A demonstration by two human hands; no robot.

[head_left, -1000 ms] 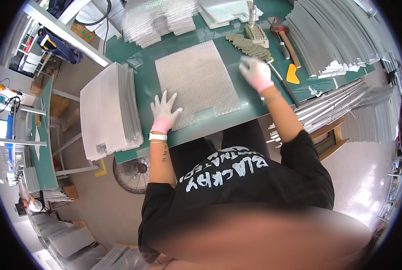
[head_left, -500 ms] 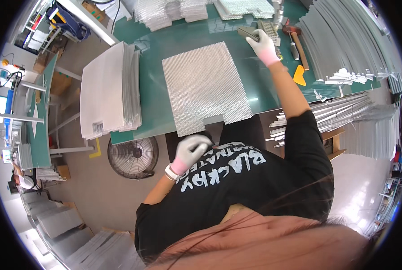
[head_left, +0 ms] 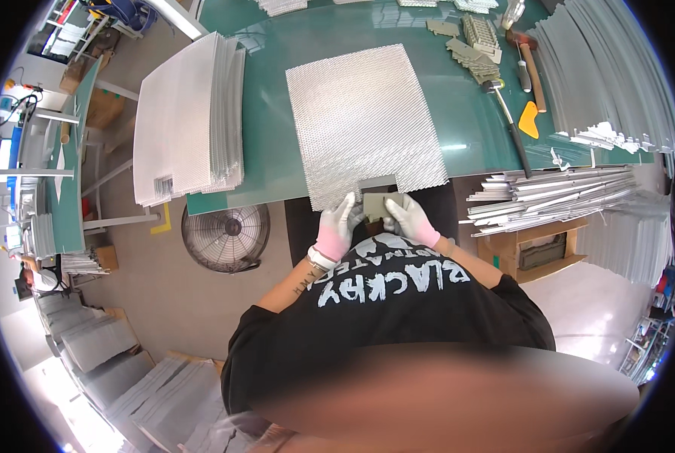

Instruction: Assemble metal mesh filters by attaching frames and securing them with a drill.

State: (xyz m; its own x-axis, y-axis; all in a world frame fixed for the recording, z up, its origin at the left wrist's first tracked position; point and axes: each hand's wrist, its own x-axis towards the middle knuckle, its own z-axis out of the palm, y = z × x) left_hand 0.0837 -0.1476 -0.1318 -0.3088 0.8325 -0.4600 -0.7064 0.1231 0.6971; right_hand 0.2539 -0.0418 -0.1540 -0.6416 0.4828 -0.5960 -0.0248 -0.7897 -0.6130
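A silvery honeycomb-textured sheet lies on the green table, its notched near edge at the table's front. Just in front of the notch, my gloved right hand pinches a small flat grey-green plate between thumb and fingers. On the plate's left side is my left hand, also gloved. Its fingers are stretched out beside the sheet's near left corner, with nothing visibly gripped. More grey-green plates lie loosely on the table at the far right.
A stack of panels stands at the table's left, and a larger stack at the right. Near the right side lie a hammer, a black-handled tool and a yellow scraper. A floor fan stands below the left front edge.
My right hand has come back from the far right with a grey-green plate, uncovering a black-handled tool. My left hand has moved right and up to the sheet's edge, its fingers straightened.
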